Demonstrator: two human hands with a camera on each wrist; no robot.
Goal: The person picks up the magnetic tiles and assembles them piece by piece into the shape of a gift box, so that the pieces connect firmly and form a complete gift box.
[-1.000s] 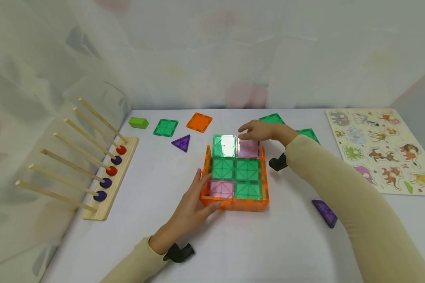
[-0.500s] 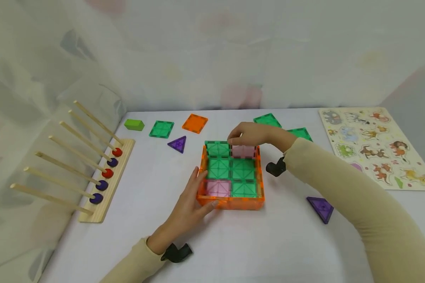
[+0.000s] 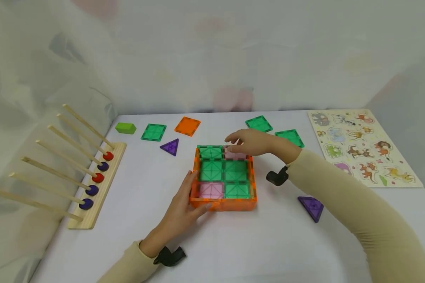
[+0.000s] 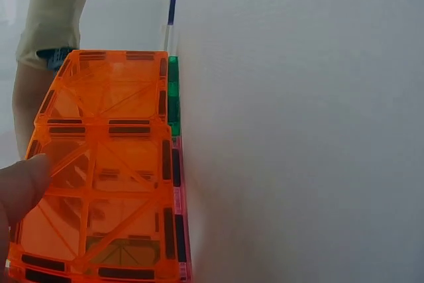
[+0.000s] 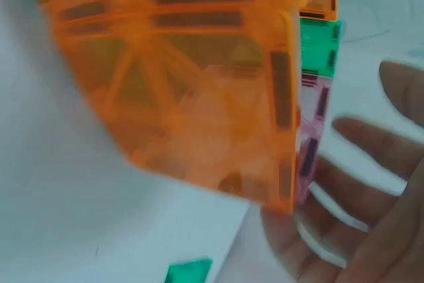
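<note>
A square box of clear magnetic tiles has orange walls (image 3: 230, 204) and a floor of green and pink squares. My left hand (image 3: 182, 209) grips its front left corner, thumb (image 4: 26, 183) on the front wall, fingers along the left side. At the back, a green tile (image 3: 210, 151) and a pink tile (image 3: 236, 156) stand side by side, close to upright. My right hand (image 3: 253, 142) touches the pink tile with loosely bent, spread fingers. In the right wrist view these fingers (image 5: 361, 190) lie on the tile's outer side; the exact contact is blurred.
Loose green tiles (image 3: 259, 124), an orange tile (image 3: 187, 126) and purple triangles (image 3: 312, 208) lie around the box. A green block (image 3: 125, 128) sits back left. Left stands a wooden peg rack (image 3: 108, 181) with tall rods; right lies an animal puzzle board (image 3: 361, 145).
The green and pink back tiles have swung up from leaning outward to nearly upright, pushed by my right hand toward the box. My left hand has kept its place at the corner.
</note>
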